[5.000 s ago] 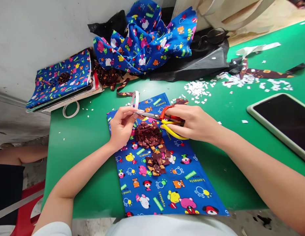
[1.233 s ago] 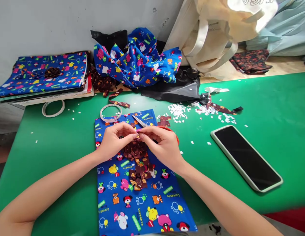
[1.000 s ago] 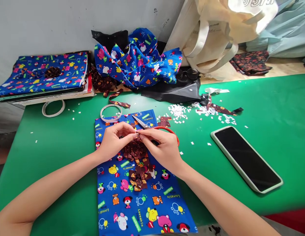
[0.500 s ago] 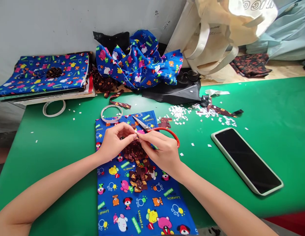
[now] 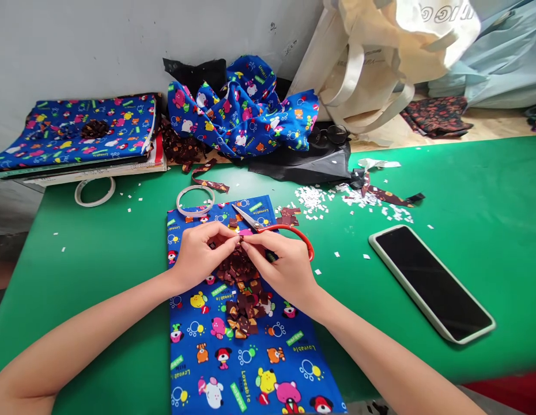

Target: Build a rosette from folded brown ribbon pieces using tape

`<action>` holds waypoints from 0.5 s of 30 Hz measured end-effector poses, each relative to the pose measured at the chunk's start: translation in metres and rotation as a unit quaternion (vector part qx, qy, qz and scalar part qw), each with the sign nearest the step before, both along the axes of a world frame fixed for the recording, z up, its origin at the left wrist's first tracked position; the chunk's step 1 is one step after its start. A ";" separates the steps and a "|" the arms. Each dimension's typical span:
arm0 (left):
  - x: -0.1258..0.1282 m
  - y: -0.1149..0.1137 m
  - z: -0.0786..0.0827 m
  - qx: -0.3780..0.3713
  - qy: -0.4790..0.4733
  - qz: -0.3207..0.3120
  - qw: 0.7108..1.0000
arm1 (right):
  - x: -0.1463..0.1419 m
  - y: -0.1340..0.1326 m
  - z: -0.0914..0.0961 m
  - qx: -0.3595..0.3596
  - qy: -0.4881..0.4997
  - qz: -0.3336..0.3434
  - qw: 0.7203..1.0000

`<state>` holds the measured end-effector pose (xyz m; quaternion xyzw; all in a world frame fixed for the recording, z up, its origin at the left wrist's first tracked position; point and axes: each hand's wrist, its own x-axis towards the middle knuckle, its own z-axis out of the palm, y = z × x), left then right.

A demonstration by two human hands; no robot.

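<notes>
The fingertips of my left hand (image 5: pixel 204 253) and my right hand (image 5: pixel 285 262) meet in a pinch over a blue cartoon-print cloth (image 5: pixel 216 377). Between them shows a tiny dark brown fabric piece (image 5: pixel 241 239), partly covered by the fingers. Just below lies a heap of small brown patterned fabric pieces (image 5: pixel 248 311), its upper part shaded by my hands. Scissors with orange handles (image 5: pixel 302 236) rest beside my right hand, blades pointing to the far left. A roll of tape (image 5: pixel 195 213) lies at the cloth's far edge.
Beyond are white paper bits (image 5: pixel 311 197), crumpled blue cloth (image 5: pixel 244 118), black material (image 5: pixel 302 164) and glasses (image 5: pixel 337 134). A phone (image 5: pixel 432 282) lies right. Another tape roll (image 5: pixel 95 202) sits left, near stacked books under folded cloth (image 5: pixel 129 138). A cream bag (image 5: pixel 358 75) stands behind.
The pinched fingertips have shifted slightly; a pale speck showed between them before, and now a dark brown bit shows. The other things lie as before.
</notes>
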<state>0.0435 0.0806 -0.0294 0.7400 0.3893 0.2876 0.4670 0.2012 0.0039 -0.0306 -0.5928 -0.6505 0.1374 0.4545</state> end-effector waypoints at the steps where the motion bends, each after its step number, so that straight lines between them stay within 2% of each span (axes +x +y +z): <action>1: 0.000 0.000 0.000 0.009 0.002 -0.003 1.000 | 0.000 0.000 0.000 0.002 -0.006 -0.001 1.000; 5: -0.001 0.001 0.001 0.066 0.015 -0.034 0.997 | 0.003 0.001 0.002 0.020 -0.046 0.013 0.999; 10: 0.000 0.001 0.001 0.120 0.023 -0.072 0.990 | 0.008 0.004 -0.002 0.092 -0.145 0.054 0.984; 15: 0.000 0.000 0.003 0.168 0.019 -0.094 0.981 | 0.009 0.005 -0.006 0.129 -0.192 0.048 0.972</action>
